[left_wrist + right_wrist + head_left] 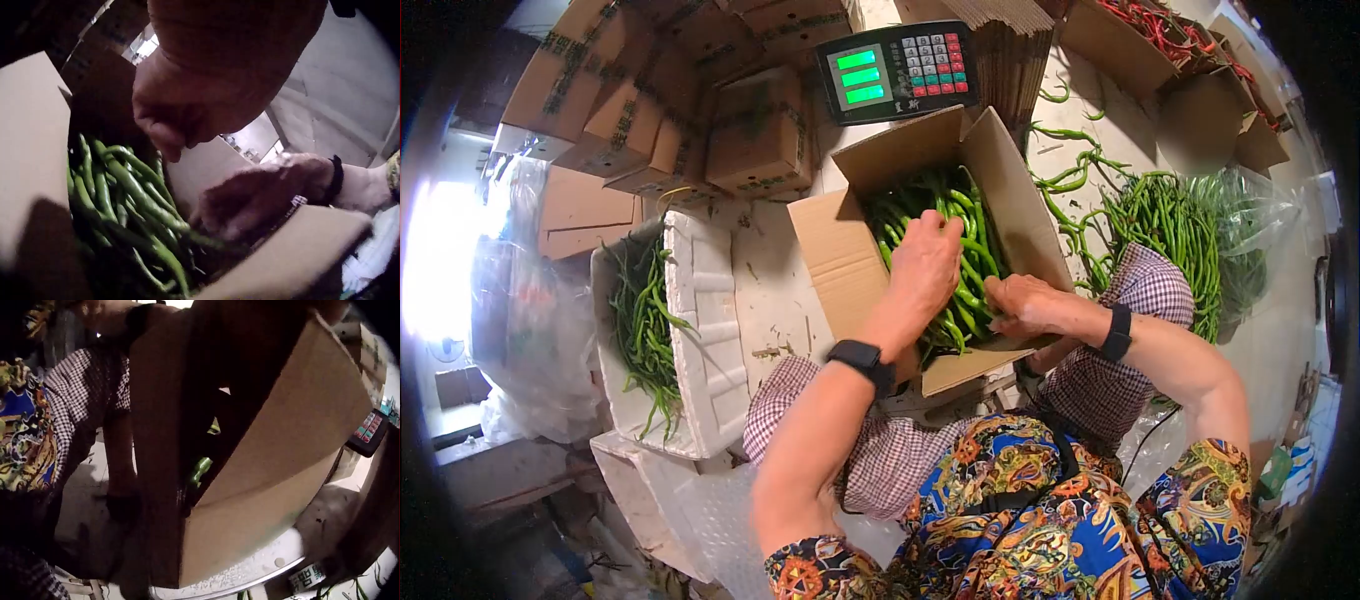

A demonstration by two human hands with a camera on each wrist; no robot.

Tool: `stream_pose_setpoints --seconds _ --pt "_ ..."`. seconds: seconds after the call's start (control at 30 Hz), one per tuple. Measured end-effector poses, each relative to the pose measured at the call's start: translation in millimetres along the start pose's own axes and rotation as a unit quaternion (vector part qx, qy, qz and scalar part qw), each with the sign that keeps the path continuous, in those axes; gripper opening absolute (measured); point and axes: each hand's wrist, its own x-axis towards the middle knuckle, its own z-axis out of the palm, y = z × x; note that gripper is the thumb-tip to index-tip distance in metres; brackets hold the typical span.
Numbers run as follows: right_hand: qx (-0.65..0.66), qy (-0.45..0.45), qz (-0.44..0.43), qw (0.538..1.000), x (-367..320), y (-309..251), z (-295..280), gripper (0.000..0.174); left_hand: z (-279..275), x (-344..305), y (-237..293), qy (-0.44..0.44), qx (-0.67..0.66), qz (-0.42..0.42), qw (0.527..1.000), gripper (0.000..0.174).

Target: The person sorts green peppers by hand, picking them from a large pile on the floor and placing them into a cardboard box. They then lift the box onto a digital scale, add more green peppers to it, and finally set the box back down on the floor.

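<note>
Long green chili peppers (975,270) fill an open cardboard box (830,265) in front of the person. Over the middle of the pile is the left hand (925,262), fingers bent down toward the peppers. In the left wrist view this hand (206,94) looks curled just above the green chili peppers (119,194), its fingertips partly hidden. The right hand (1025,303) reaches inside the box's near right corner, fingers bent beside the peppers. In the left wrist view a pepper's end lies by the right hand's fingers (219,215). Box walls (275,437) hide most of the right wrist view.
A digital scale (900,72) with lit green displays stands behind the box. Closed cartons (755,135) are stacked at back left. A white foam box (710,330) holds more peppers at left. Loose green peppers (1170,220) lie at right, red peppers (1165,35) in cartons behind.
</note>
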Motion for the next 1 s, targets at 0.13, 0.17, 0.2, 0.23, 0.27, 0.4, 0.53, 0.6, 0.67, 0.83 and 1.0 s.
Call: stream_pose_setpoints --seconds 0.13,0.17,0.2,0.23,0.27,0.4,0.53,0.6,0.67,0.83,1.0 --pt "0.017 0.026 0.025 0.999 -2.6 -9.8 -2.5 0.040 25.3 -0.1 -9.5 -0.119 0.172 0.025 0.977 0.014" --pt "0.002 0.032 0.027 0.999 -2.0 -12.8 -4.4 0.039 24.4 2.4 -7.7 -0.136 0.169 0.023 0.976 0.013" --pt "0.004 0.032 0.027 0.999 3.3 -11.6 -0.8 0.039 20.9 6.0 -2.7 -0.154 0.164 0.021 0.974 0.012" --pt "-0.028 0.021 0.033 0.999 10.3 -9.2 5.0 0.033 15.9 9.7 4.3 -0.133 0.171 0.033 0.976 0.014" --pt "-0.059 0.010 0.039 0.997 14.8 -5.6 10.8 0.028 10.3 11.9 10.6 -0.136 0.170 0.034 0.975 0.014" --pt "-0.032 -0.047 0.019 0.998 14.8 -5.6 8.9 0.021 -18.9 11.5 14.1 -0.122 0.142 0.016 0.982 0.022" --pt "-0.090 -0.028 0.021 0.995 10.3 -12.2 10.1 0.019 -48.4 -5.7 7.3 -0.034 0.063 0.010 0.997 0.021" --pt "-0.089 -0.013 -0.002 0.996 9.1 -8.0 9.0 0.019 -70.1 -16.9 7.1 -0.157 -0.025 -0.218 0.963 0.024" --pt "-0.086 0.005 -0.026 0.996 5.1 -9.2 7.1 0.019 -74.7 -36.1 1.3 -0.171 -0.048 -0.224 0.958 0.023" --pt "-0.064 0.096 -0.115 0.987 -0.5 -25.8 -5.2 0.029 -75.7 -75.2 14.5 -0.097 -0.343 -0.478 0.803 0.019" --pt "-0.094 0.039 -0.227 0.969 15.6 -35.3 0.5 0.034 -69.4 -78.0 12.3 -0.084 -0.313 -0.515 0.794 0.019"
